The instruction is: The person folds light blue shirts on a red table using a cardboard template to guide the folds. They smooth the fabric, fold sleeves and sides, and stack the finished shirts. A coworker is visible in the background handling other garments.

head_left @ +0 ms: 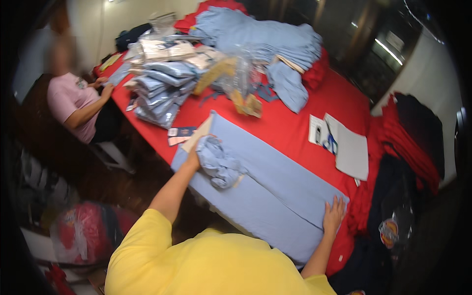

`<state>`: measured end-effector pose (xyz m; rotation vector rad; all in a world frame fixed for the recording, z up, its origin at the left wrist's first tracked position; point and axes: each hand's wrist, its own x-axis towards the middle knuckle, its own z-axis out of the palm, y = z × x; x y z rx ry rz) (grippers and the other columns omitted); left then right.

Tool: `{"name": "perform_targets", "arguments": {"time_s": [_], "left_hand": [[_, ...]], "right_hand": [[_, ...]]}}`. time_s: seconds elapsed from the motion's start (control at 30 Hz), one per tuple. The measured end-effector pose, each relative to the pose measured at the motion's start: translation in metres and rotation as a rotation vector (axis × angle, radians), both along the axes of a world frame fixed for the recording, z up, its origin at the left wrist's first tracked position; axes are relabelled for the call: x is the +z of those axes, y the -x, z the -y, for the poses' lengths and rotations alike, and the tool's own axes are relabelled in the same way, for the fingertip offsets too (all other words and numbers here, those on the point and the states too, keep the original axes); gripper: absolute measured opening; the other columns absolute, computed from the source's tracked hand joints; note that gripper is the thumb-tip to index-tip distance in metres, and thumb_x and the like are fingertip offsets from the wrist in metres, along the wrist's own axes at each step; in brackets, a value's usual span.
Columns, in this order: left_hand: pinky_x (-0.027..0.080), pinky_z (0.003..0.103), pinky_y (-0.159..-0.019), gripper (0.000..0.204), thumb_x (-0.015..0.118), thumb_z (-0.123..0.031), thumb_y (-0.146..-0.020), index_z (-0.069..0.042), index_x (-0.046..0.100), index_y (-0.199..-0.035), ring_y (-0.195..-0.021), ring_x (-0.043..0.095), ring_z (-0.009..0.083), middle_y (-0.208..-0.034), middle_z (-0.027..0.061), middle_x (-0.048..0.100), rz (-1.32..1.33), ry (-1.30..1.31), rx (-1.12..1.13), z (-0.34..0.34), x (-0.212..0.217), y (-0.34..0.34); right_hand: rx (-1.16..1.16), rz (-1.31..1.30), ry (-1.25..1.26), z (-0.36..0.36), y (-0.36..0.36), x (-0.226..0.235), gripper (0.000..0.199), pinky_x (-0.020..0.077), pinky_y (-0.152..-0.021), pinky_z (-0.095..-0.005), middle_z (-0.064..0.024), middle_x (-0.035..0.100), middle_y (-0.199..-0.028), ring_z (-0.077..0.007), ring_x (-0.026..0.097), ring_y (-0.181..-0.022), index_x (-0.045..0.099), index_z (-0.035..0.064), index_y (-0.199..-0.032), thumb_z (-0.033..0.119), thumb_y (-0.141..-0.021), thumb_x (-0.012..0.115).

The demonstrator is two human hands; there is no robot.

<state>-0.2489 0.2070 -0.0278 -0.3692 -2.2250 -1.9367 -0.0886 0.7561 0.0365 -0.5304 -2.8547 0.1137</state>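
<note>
Blue garment on red-covered desk, long axis far left to near right; bunched cloth touches left hand, the nearer; its fingers partly hidden, grip cannot be told; right hand at near-right end, fingers spread flat.

Garment on table; scissors on paper beyond, right; bagged stack beyond, left.

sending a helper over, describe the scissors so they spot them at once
On the red-covered table, find the light-blue cloth laid flat beneath the right hand. Beyond that hand, the scissors lie among white papers, set apart from them by blue handles.
</note>
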Motion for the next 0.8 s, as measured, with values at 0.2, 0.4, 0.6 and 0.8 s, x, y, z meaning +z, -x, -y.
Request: {"name": "perform_targets", "arguments": {"time_s": [0.2, 0.4, 0.6, 0.8], "left_hand": [[0.042, 0.036, -0.102, 0.035, 0.052, -0.018, -0.092, -0.003, 0.051, -0.125, -0.115, 0.056, 0.0206, -0.123, 0.0111, 0.059, -0.190, 0.178, 0.046, -0.024, -0.011, 0.015], [0.037, 0.040, -0.108, 0.039, 0.050, -0.026, -0.090, -0.012, 0.057, -0.125, -0.120, 0.052, 0.0249, -0.129, 0.0121, 0.055, -0.328, 0.462, 0.235, 0.011, -0.041, 0.006], [0.039, 0.041, -0.104, 0.039, 0.059, -0.013, -0.076, -0.017, 0.066, -0.115, -0.114, 0.051, 0.0334, -0.119, 0.0134, 0.054, -0.417, 0.700, 0.244, -0.012, 0.026, -0.006], [0.045, 0.039, -0.088, 0.041, 0.061, -0.003, -0.071, -0.011, 0.067, -0.111, -0.099, 0.051, 0.0313, -0.102, 0.0129, 0.053, -0.405, 0.730, 0.244, -0.008, 0.042, -0.016]], "right_hand": [[0.378, -0.189, 0.397, 0.100, 0.035, 0.024, 0.037, 0.0250, -0.112, -0.0465, -0.0184, 0.048, -0.137, -0.0362, 0.037, -0.133, 0.056, 0.0018, -0.126, 0.015, -0.091, 0.057], [0.991, -0.249, 0.566, 0.344, 0.067, 0.074, 0.048, 0.0272, -0.110, -0.0453, -0.0213, 0.050, -0.130, -0.0366, 0.043, -0.126, 0.055, 0.0010, -0.127, 0.018, -0.084, 0.068], [1.035, 0.124, 0.506, 0.368, 0.085, 0.065, 0.028, 0.0377, -0.099, -0.0420, -0.0135, 0.058, -0.101, -0.0326, 0.053, -0.106, 0.066, 0.0044, -0.103, 0.005, -0.075, 0.067], [1.394, 0.160, 0.679, 0.325, 0.004, 0.148, 0.022, 0.0434, -0.088, -0.0386, -0.0073, 0.056, -0.101, -0.0305, 0.050, -0.104, 0.066, 0.0071, -0.086, -0.002, -0.067, 0.068]]}}
